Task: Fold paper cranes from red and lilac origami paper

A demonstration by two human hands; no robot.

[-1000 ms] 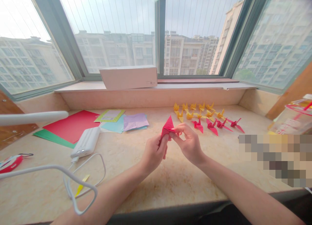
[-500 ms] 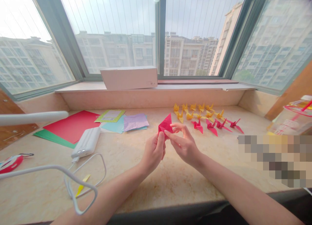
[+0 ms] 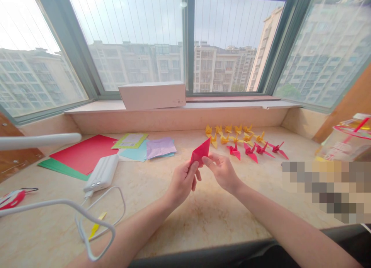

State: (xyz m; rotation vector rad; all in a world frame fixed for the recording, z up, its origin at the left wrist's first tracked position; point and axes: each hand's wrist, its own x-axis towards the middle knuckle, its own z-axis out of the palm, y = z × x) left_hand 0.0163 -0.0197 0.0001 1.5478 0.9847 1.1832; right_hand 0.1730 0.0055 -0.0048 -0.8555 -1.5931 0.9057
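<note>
A partly folded piece of red origami paper point(image 3: 201, 150) is held above the counter, its pointed tip aimed up and to the right. My left hand point(image 3: 184, 179) pinches its lower left side, thumb in front. At the lower right edge, my right hand point(image 3: 222, 170) grips the same paper between thumb and fingers. Behind and to the right stand several red paper cranes point(image 3: 251, 152) in a row. Farther back are rows of yellow paper cranes point(image 3: 224, 139). The undersides of the fold are hidden by my fingers.
Left on the counter point(image 3: 156, 229) lie red sheets point(image 3: 84, 152), green sheets point(image 3: 63, 169), purple paper point(image 3: 160, 149) and a white power bank point(image 3: 101, 173) with a cable point(image 3: 124, 200). A white box point(image 3: 153, 96) rests on the sill. A plastic cup point(image 3: 344, 140) stands at right.
The red paper has turned so its tip leans farther right. My right thumb and fingers have closed on its lower right edge. The view has shifted slightly.
</note>
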